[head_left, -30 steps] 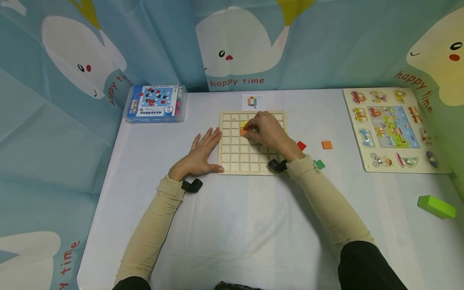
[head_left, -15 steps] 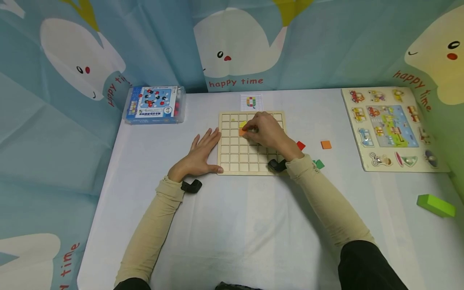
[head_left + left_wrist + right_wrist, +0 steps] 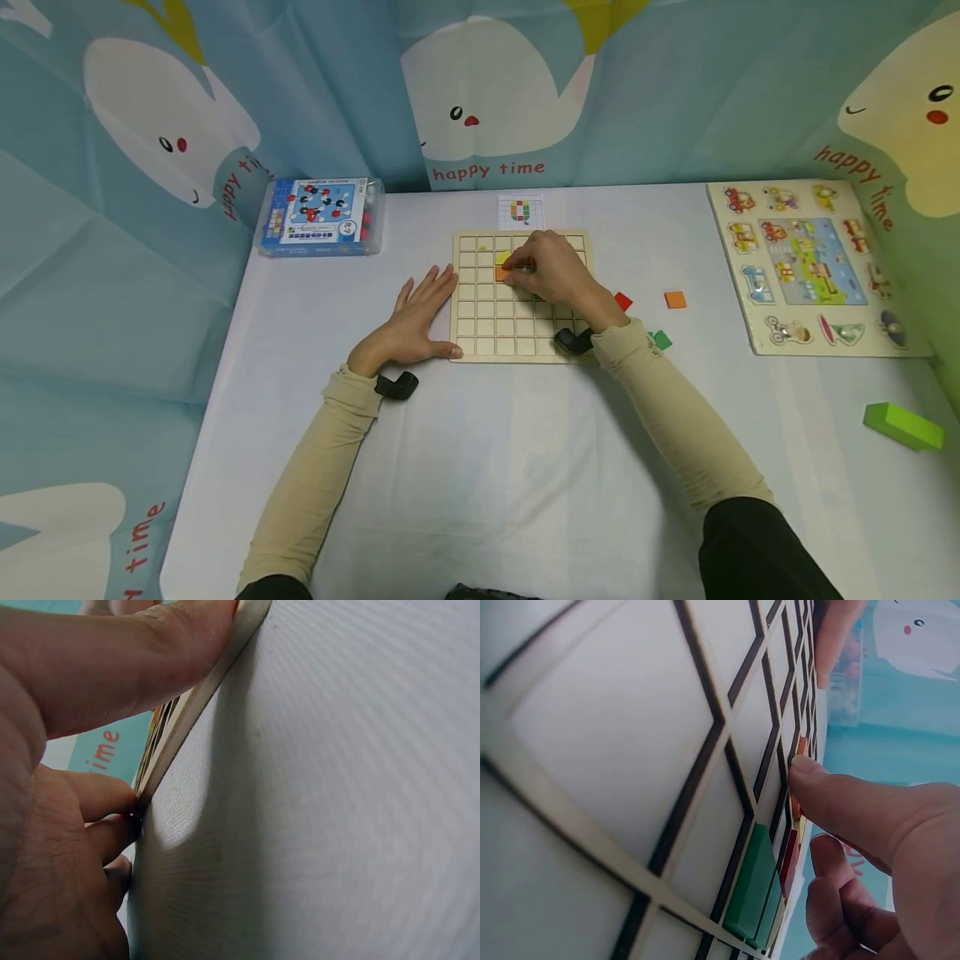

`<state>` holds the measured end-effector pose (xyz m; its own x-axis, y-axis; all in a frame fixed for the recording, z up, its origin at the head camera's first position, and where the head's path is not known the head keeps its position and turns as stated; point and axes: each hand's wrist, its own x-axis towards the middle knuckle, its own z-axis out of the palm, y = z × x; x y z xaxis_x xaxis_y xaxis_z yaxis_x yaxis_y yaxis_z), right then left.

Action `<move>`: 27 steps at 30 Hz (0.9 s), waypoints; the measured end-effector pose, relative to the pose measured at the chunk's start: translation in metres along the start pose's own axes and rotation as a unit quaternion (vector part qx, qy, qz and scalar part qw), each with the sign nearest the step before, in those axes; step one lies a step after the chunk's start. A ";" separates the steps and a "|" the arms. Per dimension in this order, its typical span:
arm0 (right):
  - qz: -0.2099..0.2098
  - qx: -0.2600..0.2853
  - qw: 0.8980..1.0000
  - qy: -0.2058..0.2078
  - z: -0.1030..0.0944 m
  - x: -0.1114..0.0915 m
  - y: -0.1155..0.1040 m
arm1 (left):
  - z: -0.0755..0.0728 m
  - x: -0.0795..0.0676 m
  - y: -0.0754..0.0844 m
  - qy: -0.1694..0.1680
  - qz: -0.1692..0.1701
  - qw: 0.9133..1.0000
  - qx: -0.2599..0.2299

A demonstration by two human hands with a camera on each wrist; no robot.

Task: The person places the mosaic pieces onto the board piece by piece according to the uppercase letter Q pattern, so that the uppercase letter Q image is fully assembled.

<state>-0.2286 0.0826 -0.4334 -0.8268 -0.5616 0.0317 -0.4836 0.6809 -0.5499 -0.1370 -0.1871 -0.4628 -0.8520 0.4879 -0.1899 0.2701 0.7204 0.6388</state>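
A pale wooden grid board [image 3: 486,327] lies mid-table. My left hand [image 3: 416,325] rests flat at its left side, fingers spread, fingertips at the edge and thumb at the near corner; the left wrist view shows the thumb [image 3: 150,664] on the board's rim. My right hand [image 3: 551,268] reaches over the board and pinches a square orange tile [image 3: 503,273] at its cell, thumb on it in the right wrist view. Just beyond is a yellow tile [image 3: 503,257]. Green tiles [image 3: 751,889] and a red tile [image 3: 789,862] sit in cells mostly hidden under the hand in the head view.
Loose red [image 3: 623,302], orange [image 3: 676,300] and green tiles [image 3: 662,340] lie right of the board. A small pattern card [image 3: 532,200] is behind it. A clear-lidded box [image 3: 322,215], a picture puzzle board [image 3: 817,329] and a green block [image 3: 903,426] stand around.
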 end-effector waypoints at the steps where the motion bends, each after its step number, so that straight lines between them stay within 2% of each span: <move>1: -0.001 0.002 1.000 0.001 0.000 0.000 0.000 | 0.000 0.000 0.000 0.000 0.001 1.000 0.000; 17: 0.004 0.007 1.000 -0.007 0.000 0.000 0.001 | 0.001 0.000 0.000 0.001 -0.004 1.000 -0.003; 27: -0.024 0.028 0.999 0.016 -0.008 -0.007 0.007 | 0.001 0.001 -0.002 0.001 0.000 1.000 -0.002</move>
<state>-0.2283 0.0951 -0.4305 -0.8124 -0.5768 0.0848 -0.5065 0.6262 -0.5928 -0.1375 -0.1873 -0.4650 -0.8534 0.4860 -0.1882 0.2678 0.7187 0.6417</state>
